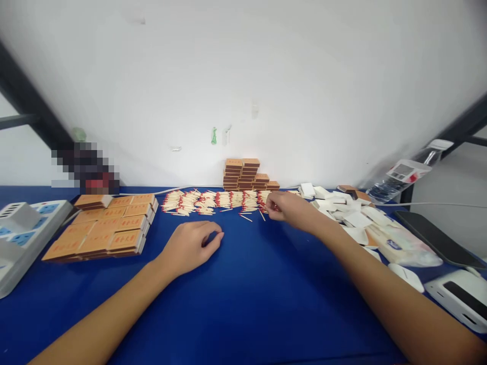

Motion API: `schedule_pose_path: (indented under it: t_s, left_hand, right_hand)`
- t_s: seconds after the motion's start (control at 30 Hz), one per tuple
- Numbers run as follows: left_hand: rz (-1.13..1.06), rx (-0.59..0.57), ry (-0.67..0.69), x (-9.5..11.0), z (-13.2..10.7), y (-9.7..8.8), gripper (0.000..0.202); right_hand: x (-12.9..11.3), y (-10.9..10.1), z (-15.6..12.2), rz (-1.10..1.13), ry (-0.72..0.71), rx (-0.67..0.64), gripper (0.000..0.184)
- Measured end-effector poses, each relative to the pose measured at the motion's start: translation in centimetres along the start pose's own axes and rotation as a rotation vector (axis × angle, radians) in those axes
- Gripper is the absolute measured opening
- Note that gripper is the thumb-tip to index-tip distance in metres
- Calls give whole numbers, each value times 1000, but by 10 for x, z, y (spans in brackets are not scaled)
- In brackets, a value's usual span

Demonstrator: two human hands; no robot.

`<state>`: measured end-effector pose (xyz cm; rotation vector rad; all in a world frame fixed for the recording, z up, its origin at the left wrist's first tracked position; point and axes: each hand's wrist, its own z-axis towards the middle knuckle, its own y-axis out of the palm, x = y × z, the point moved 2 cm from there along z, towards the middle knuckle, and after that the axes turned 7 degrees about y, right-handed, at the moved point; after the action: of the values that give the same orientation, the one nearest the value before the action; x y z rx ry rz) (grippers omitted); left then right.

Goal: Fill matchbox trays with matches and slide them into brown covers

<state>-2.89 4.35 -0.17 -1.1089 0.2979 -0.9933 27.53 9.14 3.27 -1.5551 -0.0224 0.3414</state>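
Wooden matches [207,203] with red heads lie in a row of small heaps along the back of the blue table. My right hand [287,209] is at the right part of this row, its fingers pinched together on matches; how many they hold is hidden. My left hand [192,246] rests on the table in front of the heaps, loosely curled, with a gap between thumb and fingers and nothing held. Stacked matchboxes [245,172] stand against the wall behind the matches. More brown matchboxes [102,228] are piled left of my left hand.
White paper-like trays [338,203] are heaped at right, near a tissue pack [399,243]. Beyond them are a tilted plastic bottle [407,172], a black phone [437,238] and a white device [460,296]. At far left lies a power strip [41,228].
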Motion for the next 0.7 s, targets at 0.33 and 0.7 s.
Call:
schedule_pose_path:
  t_s: [0.33,0.7]
  left_hand:
    - [-476,279,-284,23,11,-3,23]
    - [-674,295,-341,28,15,16,23]
  right_hand:
    - [-62,21,-38,877,-95,-85,28]
    - [-79,50,-46,977,-62,-129,30]
